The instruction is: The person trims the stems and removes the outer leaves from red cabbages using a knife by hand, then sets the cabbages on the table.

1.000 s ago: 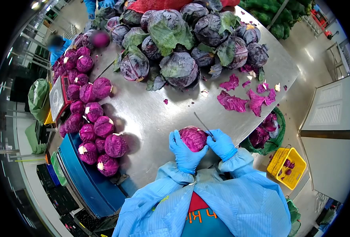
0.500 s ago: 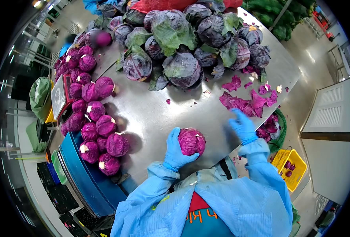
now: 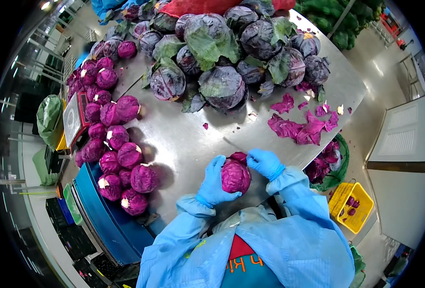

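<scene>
My left hand, in a blue glove, is wrapped round the left side of a peeled red cabbage above the steel table. At the cabbage's upper right, my right hand, also gloved, has its fingers pressed together beside a raised purple leaf. A thin, blurred blade shows just above the cabbage; its handle is hidden. Loose purple leaves lie on the table to the right.
Unpeeled cabbages are heaped at the back. Peeled ones line the left side near a red-framed scale. At the right stand a green mesh bag of leaves and a yellow basket. A co-worker's blue sleeve shows at the upper left.
My right hand moved away from the cabbage towards the loose leaves, then came back to the cabbage's upper right. A leaf now stands up from its top. My left hand kept its hold.
</scene>
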Demonstrator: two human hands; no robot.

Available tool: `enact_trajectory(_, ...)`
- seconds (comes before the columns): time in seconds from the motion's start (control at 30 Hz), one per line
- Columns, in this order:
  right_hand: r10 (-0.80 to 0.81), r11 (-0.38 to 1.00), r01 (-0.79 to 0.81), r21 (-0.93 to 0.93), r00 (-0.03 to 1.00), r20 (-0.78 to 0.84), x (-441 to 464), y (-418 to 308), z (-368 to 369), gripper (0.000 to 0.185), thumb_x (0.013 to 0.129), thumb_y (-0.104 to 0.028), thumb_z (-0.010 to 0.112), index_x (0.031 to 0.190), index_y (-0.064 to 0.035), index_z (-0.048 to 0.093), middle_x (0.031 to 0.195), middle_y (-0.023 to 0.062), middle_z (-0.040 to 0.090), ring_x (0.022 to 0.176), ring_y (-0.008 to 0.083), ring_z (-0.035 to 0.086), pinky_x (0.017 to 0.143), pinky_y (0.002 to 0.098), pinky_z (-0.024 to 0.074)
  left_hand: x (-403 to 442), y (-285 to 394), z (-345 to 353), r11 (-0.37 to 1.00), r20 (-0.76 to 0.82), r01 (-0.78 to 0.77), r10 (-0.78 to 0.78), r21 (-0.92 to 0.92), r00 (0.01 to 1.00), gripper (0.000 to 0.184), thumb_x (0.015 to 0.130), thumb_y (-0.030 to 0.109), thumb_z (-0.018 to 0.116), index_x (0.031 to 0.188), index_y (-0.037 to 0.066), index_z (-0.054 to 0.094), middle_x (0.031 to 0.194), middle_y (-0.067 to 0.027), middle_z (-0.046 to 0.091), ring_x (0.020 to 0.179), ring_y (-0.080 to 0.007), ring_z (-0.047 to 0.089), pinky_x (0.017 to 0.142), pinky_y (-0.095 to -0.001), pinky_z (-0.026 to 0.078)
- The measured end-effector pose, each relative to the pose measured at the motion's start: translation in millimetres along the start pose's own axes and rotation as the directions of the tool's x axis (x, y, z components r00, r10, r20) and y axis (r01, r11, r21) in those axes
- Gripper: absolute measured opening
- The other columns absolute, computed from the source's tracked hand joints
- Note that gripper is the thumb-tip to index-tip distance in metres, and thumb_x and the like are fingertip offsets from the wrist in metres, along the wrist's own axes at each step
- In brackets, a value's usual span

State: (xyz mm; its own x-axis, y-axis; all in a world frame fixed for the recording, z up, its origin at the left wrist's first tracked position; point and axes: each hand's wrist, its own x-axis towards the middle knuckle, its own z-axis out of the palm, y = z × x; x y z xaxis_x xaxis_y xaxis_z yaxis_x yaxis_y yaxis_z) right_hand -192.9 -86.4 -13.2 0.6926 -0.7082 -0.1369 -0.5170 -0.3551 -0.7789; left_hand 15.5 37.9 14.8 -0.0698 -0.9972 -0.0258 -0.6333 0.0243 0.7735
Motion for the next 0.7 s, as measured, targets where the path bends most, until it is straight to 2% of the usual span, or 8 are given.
enact_trajectory(0.1,0.136,0.960,-0.191,-0.206,0.957,-0.255,-8,49,5,0.023,0.087,-0.033,0.054,0.090,-0.0122,0.062,0.088,0.0138,0.064,0.081,0.0367,0.062,0.070,0.0471,0.0492,-9,-2,-10,0.987,0.033,-0.154,0.156,-0.040,0.987,0.116,0.051,0.044,0.087,0.141,-0.001,0.030,0.141,-0.0271,0.032,0.130,-0.0429,0.034,0.110,-0.0463,0.031)
enact_trajectory(0.23,0.395,0.785,-0.571,-0.240,0.759,-0.517,-60,131,-45,0.033,0.089,-0.034,0.054,0.115,-0.0144,0.060,0.094,0.0175,0.066,0.084,0.0386,0.064,0.075,0.0479,0.0502,-30,-22,-2,0.951,-0.105,-0.024,-0.009,-0.307,0.994,0.118,0.050,0.042,0.090,0.141,0.000,0.027,0.142,-0.0211,0.031,0.131,-0.0355,0.036,0.110,-0.0426,0.032)
enact_trajectory(0.33,0.702,0.522,-0.850,-0.068,0.474,-0.531,-66,45,-102,0.053,0.092,-0.031,0.058,0.141,-0.0210,0.040,0.099,0.0171,0.066,0.087,0.0336,0.065,0.071,0.0395,0.0514,-30,-29,11,0.837,-0.132,0.172,-0.278,-0.520,0.951,0.120,0.051,0.039,0.091,0.142,-0.001,0.024,0.141,-0.0195,0.030,0.129,-0.0307,0.038,0.109,-0.0399,0.034)
enact_trajectory(0.4,0.311,0.894,-0.446,0.041,0.553,-0.773,-77,94,-68,0.055,0.092,-0.019,0.060,0.143,-0.0147,0.041,0.113,0.0129,0.065,0.099,0.0240,0.064,0.082,0.0344,0.0510,-17,-27,23,0.730,-0.206,0.167,-0.392,-0.663,0.897,0.088,0.062,0.032,0.088,0.130,-0.003,0.043,0.123,-0.0152,0.052,0.108,-0.0221,0.055,0.095,-0.0343,0.045)
enact_trajectory(0.5,0.437,0.884,-0.247,0.398,0.740,-0.512,-52,73,-37,0.036,0.092,-0.012,0.060,0.127,-0.0065,0.057,0.123,0.0054,0.062,0.108,0.0146,0.057,0.096,0.0283,0.0432,7,-22,30,0.377,-0.018,0.312,-0.662,-0.872,0.749,0.046,0.076,0.031,0.080,0.103,-0.003,0.064,0.092,-0.0057,0.067,0.083,-0.0148,0.063,0.076,-0.0290,0.051)
enact_trajectory(0.53,0.461,0.837,-0.213,0.504,0.770,-0.441,-43,78,-16,0.034,0.092,-0.012,0.060,0.125,-0.0055,0.059,0.122,0.0046,0.063,0.103,0.0136,0.059,0.090,0.0272,0.0463,15,-11,21,0.327,0.074,0.412,-0.701,-0.850,0.709,0.052,0.077,0.037,0.079,0.104,-0.005,0.063,0.093,-0.0059,0.067,0.082,-0.0155,0.062,0.075,-0.0290,0.051)
enact_trajectory(0.6,0.544,0.717,-0.253,0.649,0.785,-0.296,-17,62,-11,0.035,0.093,-0.014,0.060,0.127,-0.0083,0.058,0.118,0.0038,0.064,0.091,0.0113,0.060,0.078,0.0255,0.0498,21,-25,27,0.575,-0.069,0.522,-0.710,-0.630,0.701,0.067,0.077,0.039,0.077,0.120,-0.007,0.055,0.110,-0.0143,0.063,0.099,-0.0228,0.061,0.087,-0.0336,0.049)
enact_trajectory(0.7,0.601,0.457,-0.206,0.865,0.789,-0.129,18,46,-17,0.037,0.093,-0.015,0.058,0.129,-0.0109,0.057,0.114,0.0037,0.063,0.080,0.0103,0.058,0.066,0.0246,0.0500,33,-11,26,0.958,-0.528,0.226,-0.286,-0.178,0.799,0.087,0.073,0.040,0.078,0.137,-0.005,0.039,0.131,-0.0236,0.048,0.121,-0.0328,0.048,0.104,-0.0400,0.038)
